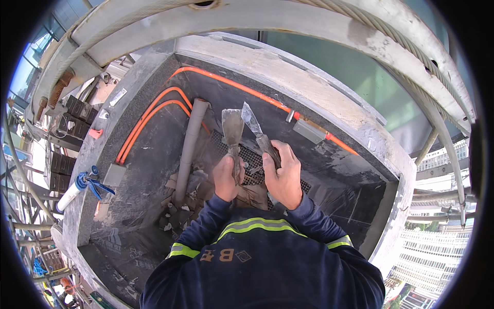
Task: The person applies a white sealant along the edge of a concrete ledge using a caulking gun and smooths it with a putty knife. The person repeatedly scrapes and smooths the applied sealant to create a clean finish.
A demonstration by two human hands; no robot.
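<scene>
My left hand (226, 177) is closed round the handle of a putty knife (233, 127) whose wide blade is coated grey and points away from me. In my right hand (284, 173) is a narrower pointed trowel (251, 119), gripped by its dark handle with the blade tilted up and left. The two blades stand close side by side at the middle of the view; whether they touch I cannot tell. Below them, a black perforated mat (252, 170) lies at the bottom of the dark-walled box, partly hidden by my hands.
Orange conduits (226, 79) run along the box's walls to a grey junction box (309, 132). A grey pipe (190, 149) stands left of my hands, with rubble around its foot. A blue caulking gun (85, 185) rests on the left ledge. White steel beams (288, 20) and cables arch overhead.
</scene>
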